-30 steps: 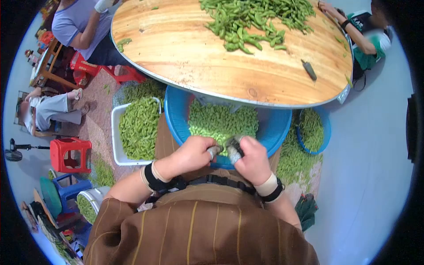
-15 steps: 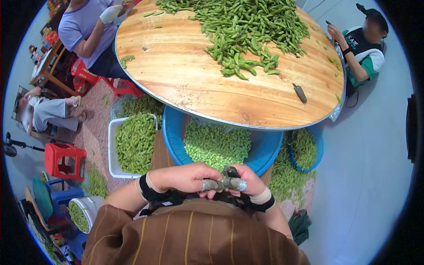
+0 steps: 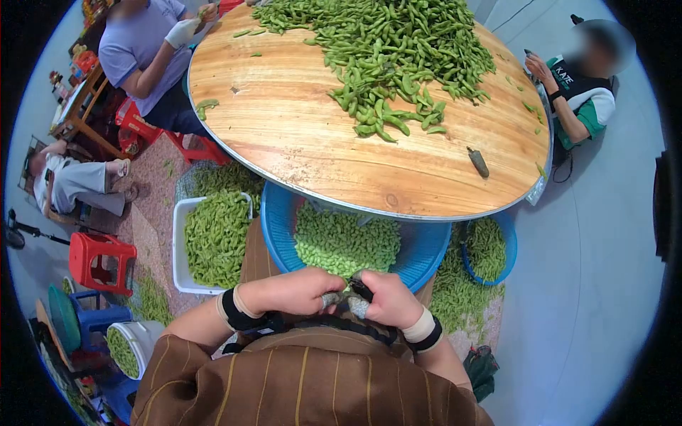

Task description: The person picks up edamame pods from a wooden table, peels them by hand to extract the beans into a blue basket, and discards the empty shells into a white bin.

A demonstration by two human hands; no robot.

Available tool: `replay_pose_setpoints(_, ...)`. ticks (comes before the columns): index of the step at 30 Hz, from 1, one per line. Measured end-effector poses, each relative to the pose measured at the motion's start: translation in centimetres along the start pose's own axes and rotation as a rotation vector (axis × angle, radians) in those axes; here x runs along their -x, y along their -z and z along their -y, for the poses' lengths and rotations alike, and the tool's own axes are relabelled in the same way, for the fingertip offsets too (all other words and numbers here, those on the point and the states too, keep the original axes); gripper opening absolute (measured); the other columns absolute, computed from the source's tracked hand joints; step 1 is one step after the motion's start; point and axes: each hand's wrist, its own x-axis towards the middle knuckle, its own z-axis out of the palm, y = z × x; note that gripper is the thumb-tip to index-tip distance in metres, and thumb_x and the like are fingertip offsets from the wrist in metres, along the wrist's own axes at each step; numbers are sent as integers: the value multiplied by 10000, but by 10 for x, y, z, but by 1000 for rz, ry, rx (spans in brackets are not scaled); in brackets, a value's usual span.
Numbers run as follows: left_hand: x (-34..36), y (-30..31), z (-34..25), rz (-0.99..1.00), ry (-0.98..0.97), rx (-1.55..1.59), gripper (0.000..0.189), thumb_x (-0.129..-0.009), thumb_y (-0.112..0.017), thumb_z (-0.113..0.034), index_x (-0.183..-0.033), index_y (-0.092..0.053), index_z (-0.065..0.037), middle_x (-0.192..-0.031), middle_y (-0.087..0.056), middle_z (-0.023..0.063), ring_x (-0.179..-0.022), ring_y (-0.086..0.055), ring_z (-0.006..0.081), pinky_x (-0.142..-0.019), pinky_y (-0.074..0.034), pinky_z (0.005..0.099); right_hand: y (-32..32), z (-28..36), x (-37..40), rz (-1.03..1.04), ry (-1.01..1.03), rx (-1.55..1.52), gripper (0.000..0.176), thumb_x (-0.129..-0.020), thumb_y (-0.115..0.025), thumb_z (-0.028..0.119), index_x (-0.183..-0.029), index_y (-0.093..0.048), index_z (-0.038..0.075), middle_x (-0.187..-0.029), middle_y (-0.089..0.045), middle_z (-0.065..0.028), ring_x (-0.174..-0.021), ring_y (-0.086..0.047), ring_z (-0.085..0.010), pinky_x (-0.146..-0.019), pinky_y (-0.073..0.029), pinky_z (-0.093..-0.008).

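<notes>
My left hand [image 3: 302, 292] and my right hand [image 3: 392, 301] meet close together over the near rim of a blue basin [image 3: 419, 264]. Both have their fingers curled in a pinch. Grey and silvery coverings wrap some fingertips, and a dark piece sits at the right thumb. Anything between the fingertips is too small or hidden to name. Shelled green beans [image 3: 348, 241] lie in the basin just beyond my hands. Above it, a heap of green bean pods [image 3: 405, 53] covers the far part of the round wooden table [image 3: 284, 138].
A white tub of pods [image 3: 186, 280] stands left of the basin, and a blue basket [image 3: 511, 248] to its right. Loose pods [image 3: 455, 295] cover the floor. A small dark object [image 3: 478, 163] lies on the table. People sit at left and stand at right.
My fingertips have shifted from lying crosswise over one another to pointing more downward, thumbs uppermost. The view has tilted slightly, so the table sits lower.
</notes>
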Motion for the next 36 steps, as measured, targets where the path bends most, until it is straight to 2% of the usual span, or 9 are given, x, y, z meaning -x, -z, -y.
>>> replay_pose_setpoints(4,-1,-2,3,-33,45,-4,111,-750,-515,-17,-842,-577,-12,-716,-624,139,-684,-614,294,-618,-462,376,-6,1,-1,-61,-9,115,287,-724,-676,210,-760,-473,11,-689,-522,-203,-649,-541,-398,-578,-446,-414)
replay_pose_setpoints(7,2,-1,3,-84,-10,-45,170,-764,-502,5,-911,-584,-20,-713,-638,103,-647,-628,227,-590,-480,340,-7,1,-4,-115,16,107,238,-709,-654,161,-776,-485,7,-690,-541,-210,-657,-551,-401,-580,-448,-431)
replay_pose_setpoints(11,30,19,11,-132,-38,-163,167,-759,-538,-53,-910,-605,-24,-719,-643,124,-659,-636,265,-592,-485,365,-7,-10,-2,-177,-133,10,225,-727,-639,176,-759,-496,5,-676,-557,-212,-654,-561,-401,-568,-441,-447)
replay_pose_setpoints(13,48,33,15,-62,401,-811,174,-751,-582,-129,-893,-628,-39,-733,-643,141,-686,-634,309,-601,-492,394,-10,-23,0,-242,-138,92,240,-752,-642,201,-744,-501,8,-671,-557,-208,-649,-560,-398,-553,-434,-439)
replay_pose_setpoints(17,46,56,-20,14,716,-1097,169,-736,-608,-184,-842,-640,-56,-720,-633,150,-699,-624,333,-609,-497,414,-17,-39,6,-119,-256,303,222,-762,-628,201,-756,-514,10,-700,-570,-224,-679,-566,-410,-597,-457,-467)
replay_pose_setpoints(19,19,66,-49,-302,288,-1033,154,-730,-612,-177,-832,-619,-62,-698,-614,127,-686,-614,336,-604,-492,419,-16,-34,5,-170,-226,240,214,-760,-619,185,-750,-505,4,-684,-562,-223,-679,-563,-411,-598,-456,-468)
replay_pose_setpoints(25,-95,99,-81,-739,-186,-1181,163,-733,-539,-44,-891,-571,-67,-826,-562,101,-837,-564,288,-705,-470,396,-12,-36,19,-255,-197,145,177,-753,-606,140,-771,-502,-2,-699,-558,-238,-689,-554,-427,-600,-448,-464)
replay_pose_setpoints(30,-156,122,-74,-753,-196,-1265,164,-726,-535,-22,-884,-571,-51,-843,-561,97,-851,-559,288,-727,-468,390,-12,-45,37,-272,-287,88,184,-760,-604,145,-805,-514,-8,-725,-559,-247,-725,-553,-431,-624,-449,-456)
replay_pose_setpoints(36,-153,128,-76,-731,-144,-1238,238,-693,-574,-8,-929,-585,-37,-847,-567,129,-865,-549,310,-762,-459,390,-12,-50,36,-245,-318,63,210,-772,-611,170,-826,-518,-11,-737,-562,-243,-727,-555,-429,-620,-449,-448)
